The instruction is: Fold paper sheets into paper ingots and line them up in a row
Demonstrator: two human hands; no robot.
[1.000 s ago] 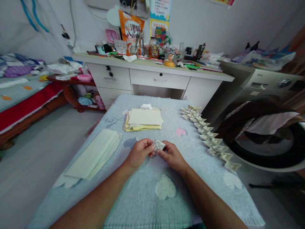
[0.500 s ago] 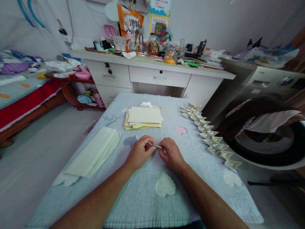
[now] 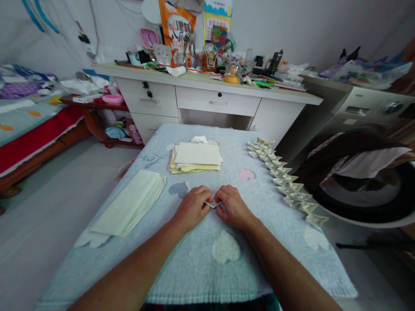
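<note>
In the head view, a small folded paper piece (image 3: 212, 204) sits between two hands near the middle of a pale blue cloth (image 3: 181, 272). Taking the piece as the clock's centre, the left hand (image 3: 193, 207) is at nine o'clock, its fingers closed on that end, and the right hand (image 3: 234, 208) is at three, pinching the other end; the hands are near each other, both gripping the piece (much of it is hidden by the fingers). A stack of cream and yellow sheets (image 3: 198, 153) lies between eleven and twelve, and pale green folded paper (image 3: 129, 203) lies at nine, beyond the left hand. A row of folded paper shapes (image 3: 281, 172) runs from between one and two round to just past three. The white desk (image 3: 217, 102) stands at twelve.
</note>
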